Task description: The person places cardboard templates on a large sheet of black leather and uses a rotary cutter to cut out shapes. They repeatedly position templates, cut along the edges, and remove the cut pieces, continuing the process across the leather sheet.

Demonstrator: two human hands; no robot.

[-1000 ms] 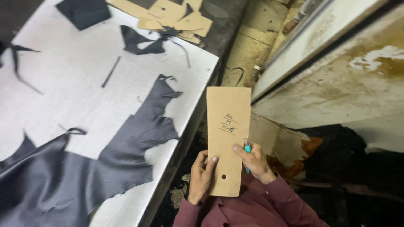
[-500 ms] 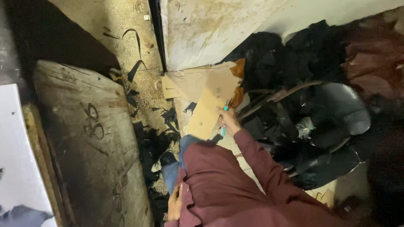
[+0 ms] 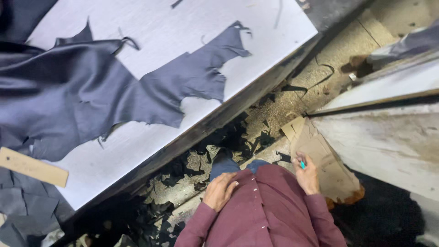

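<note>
My right hand (image 3: 307,176) closes its fingers round one small teal pen (image 3: 302,164), beside a stack of brown cardboard pieces (image 3: 327,162) leaning low against the white panel (image 3: 388,142). My left hand (image 3: 219,190) rests loose and empty on my maroon shirt (image 3: 270,210). One large dark leather hide (image 3: 91,96) and one cardboard strip (image 3: 32,167) lie on the white table (image 3: 192,27), with black offcuts (image 3: 238,137) littering the floor between.

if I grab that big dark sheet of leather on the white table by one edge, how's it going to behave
The leather will probably be floppy: it lies in soft folds and its ragged edges curl. It may slide easily, since its surface has a sheen and the white table looks smooth. It spreads wide, so it would likely drag and sag rather than lift flat.
</note>
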